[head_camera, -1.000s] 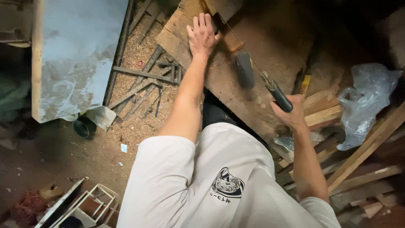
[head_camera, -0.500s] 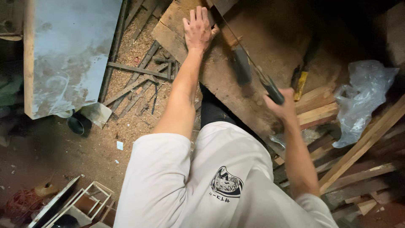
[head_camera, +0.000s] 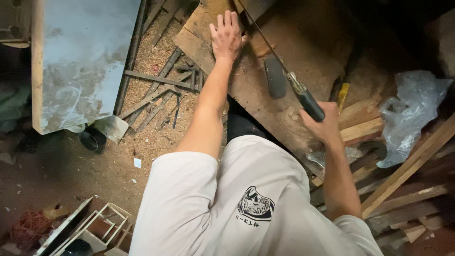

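Right hand [head_camera: 323,124] closed around dark handle of saw [head_camera: 284,71]; blade runs diagonal, pointing up-left across board [head_camera: 265,102]. Left hand [head_camera: 226,34] flat on board, fingers spread, just left of blade, gripping nothing.

A hand saw [head_camera: 279,66] with a thin, narrow metal blade and a dark, rounded handle runs diagonally across a wide, worn wooden board [head_camera: 265,99]. Its blade slants from the upper left down to the lower right, where the handle sits. The blade's far end meets the board's surface near the upper edge. The board is brown, scuffed and dusty, with a rough, stepped end at the upper left; it lies at a slant, raised above a sawdust-strewn floor. A dark, flat, oblong object rests on it just beside the blade.
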